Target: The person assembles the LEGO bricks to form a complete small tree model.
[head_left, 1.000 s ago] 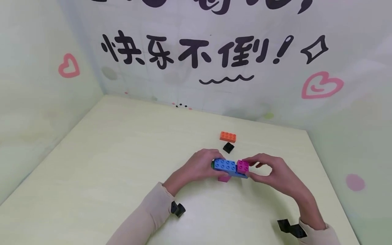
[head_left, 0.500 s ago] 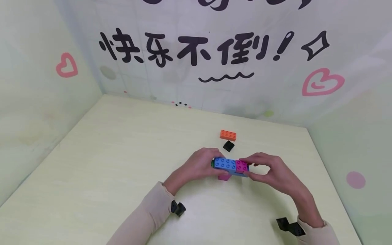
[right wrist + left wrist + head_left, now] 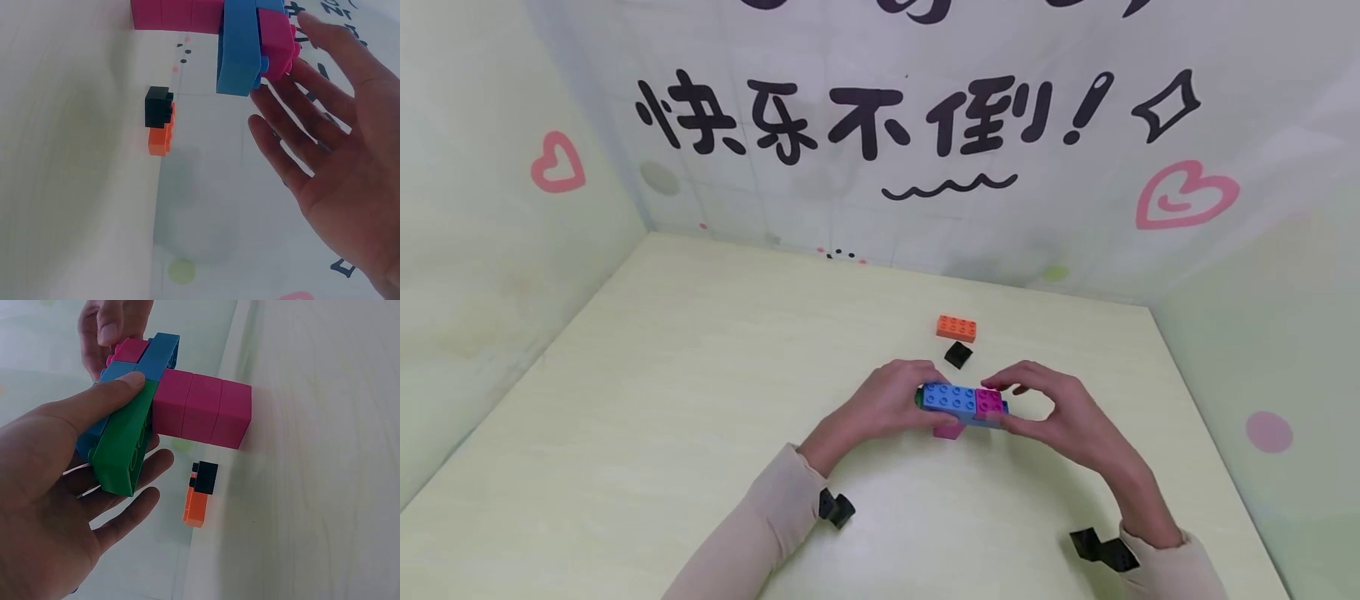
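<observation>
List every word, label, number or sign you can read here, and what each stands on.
"快乐不倒!": black characters on the back wall.
Upper lettering, same wall: cut off by the head view's top edge, unreadable.
Bricks: no readable marks.

"What is the person wearing on the left arm?"

"A long, pale beige left sleeve (image 3: 752,525), plain and matte, creased along the forearm and ending at the wrist."

"And on the other side?"

"A matching beige right sleeve (image 3: 1176,571), partly in frame, its cuff softly puckered."

"The black pieces?"

"A small, angular left fitting (image 3: 837,508) and a similar right fitting (image 3: 1102,550), each dark, two-part and jutting beside its cuff."

"The hands?"

"Left hand (image 3: 891,402) and right hand (image 3: 1070,417), both bare."
</observation>
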{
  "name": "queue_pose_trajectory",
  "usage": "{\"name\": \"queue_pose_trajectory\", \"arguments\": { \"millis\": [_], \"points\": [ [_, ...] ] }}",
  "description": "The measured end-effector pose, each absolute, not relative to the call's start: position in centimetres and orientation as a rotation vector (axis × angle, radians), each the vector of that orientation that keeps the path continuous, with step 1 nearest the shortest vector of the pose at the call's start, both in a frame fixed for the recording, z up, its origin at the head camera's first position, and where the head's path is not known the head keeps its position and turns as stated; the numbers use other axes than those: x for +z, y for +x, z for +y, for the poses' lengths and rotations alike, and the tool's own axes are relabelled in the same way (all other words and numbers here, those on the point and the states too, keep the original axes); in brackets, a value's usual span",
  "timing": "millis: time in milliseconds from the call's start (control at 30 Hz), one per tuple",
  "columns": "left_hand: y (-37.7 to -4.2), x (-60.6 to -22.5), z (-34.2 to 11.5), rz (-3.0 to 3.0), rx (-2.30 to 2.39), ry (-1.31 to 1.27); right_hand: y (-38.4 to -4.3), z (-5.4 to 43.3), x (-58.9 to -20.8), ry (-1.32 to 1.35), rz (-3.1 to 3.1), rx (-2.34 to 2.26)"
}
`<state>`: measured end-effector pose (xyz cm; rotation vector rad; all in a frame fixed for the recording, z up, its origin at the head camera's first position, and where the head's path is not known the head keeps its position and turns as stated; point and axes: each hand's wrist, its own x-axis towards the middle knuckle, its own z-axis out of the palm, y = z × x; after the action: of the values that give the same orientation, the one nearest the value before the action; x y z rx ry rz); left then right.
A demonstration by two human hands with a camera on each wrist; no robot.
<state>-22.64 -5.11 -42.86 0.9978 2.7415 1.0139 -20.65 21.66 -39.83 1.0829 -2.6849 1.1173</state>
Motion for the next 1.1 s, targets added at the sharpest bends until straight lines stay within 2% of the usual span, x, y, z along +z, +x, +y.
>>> {"name": "queue_pose_trajectory", "arguments": {
  "millis": [200,667,1100],
  "points": [
    [-22.8,-42.8,-4.9,2.723,1.026,1.009,-20.6,21.4,-39.9,1.118,-2.617,1.151],
    [-23.0,-43.0,-5.0,2.711,1.036,0.99,-20.1,20.9,-38.8,1.031,-2.695,0.781],
    [-22.9,-43.1,-5.1,2.672,1.086,0.976,-19.9,20.7,-38.9,1.057,-2.721,0.844]
  ]
}}
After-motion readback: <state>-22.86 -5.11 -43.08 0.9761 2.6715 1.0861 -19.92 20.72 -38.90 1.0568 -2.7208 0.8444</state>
